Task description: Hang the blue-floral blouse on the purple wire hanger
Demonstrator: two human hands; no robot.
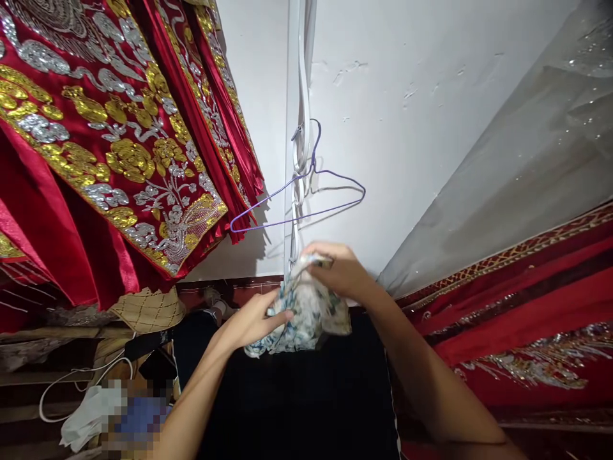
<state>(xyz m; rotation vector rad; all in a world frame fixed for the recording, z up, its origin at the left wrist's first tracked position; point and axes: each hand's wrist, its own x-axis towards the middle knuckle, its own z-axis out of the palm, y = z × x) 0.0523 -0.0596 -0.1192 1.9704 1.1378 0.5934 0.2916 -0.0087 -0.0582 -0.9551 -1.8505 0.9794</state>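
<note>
Head view: we see both hands meeting on a bunched piece of floral cloth (306, 313), white with blue-green print, held in the air just below a purple wire hanger (306, 204). We note our left hand (249, 322) at the cloth's lower left edge, fingers (280, 317) curled onto the fabric and gripping it. Our right hand (340, 268) sits on top of the bundle, fingers closed over its upper fold. The hanger hangs from a white cord (301, 96) against the white wall (407, 128), empty, apart from the cloth. Under the hands lies a black surface (297, 402); whether it is fabric or a tabletop we cannot tell, as it is too dark. Red garments with gold and silver embroidery (110, 140) hang at upper left. More red embroidered fabric (527, 319) lies at right, beneath a grey sheer sheet (527, 160).
</note>
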